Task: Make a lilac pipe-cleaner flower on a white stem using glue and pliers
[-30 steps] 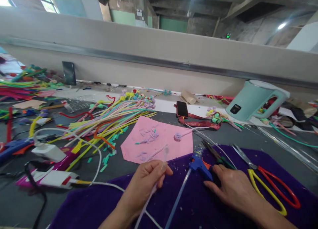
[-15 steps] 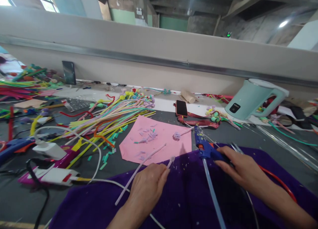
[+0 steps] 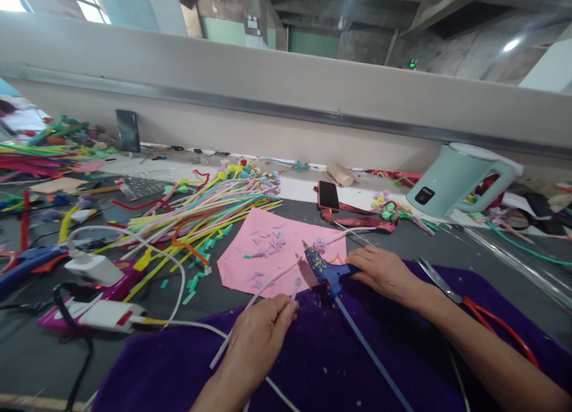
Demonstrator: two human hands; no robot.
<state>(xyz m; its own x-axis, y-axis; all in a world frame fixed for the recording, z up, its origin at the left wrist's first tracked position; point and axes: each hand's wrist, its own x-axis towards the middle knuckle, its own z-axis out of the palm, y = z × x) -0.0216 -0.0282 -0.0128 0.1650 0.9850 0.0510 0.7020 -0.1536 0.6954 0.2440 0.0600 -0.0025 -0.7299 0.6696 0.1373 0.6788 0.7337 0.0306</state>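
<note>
My left hand (image 3: 263, 331) pinches a short pale lilac pipe cleaner (image 3: 296, 288), its tip pointing up. My right hand (image 3: 379, 273) is wrapped round the handle of a blue hot glue gun (image 3: 328, 273), whose nozzle points up and left over a pink sheet (image 3: 235, 254). A long translucent glue stick (image 3: 366, 343) trails from the gun's rear. Small cut lilac pieces (image 3: 268, 249) lie on the sheet. Close to the nozzle rests a lilac pipe-cleaner flower (image 3: 320, 245). Another lilac stem (image 3: 277, 276) runs across the sheet's lower edge, passing behind my left hand.
Red-handled scissors (image 3: 482, 316) lie on the purple cloth (image 3: 147, 370) by my right forearm. A pile of coloured pipe cleaners (image 3: 205, 206), a phone (image 3: 328, 195) and a mint kettle (image 3: 451, 182) stand farther back. A power strip with white cables (image 3: 120, 275) is at left.
My right hand has swung the glue gun left, bringing its nozzle over the pink sheet near the pipe cleaner. My left hand has shifted slightly, still holding its piece. More of the scissors shows.
</note>
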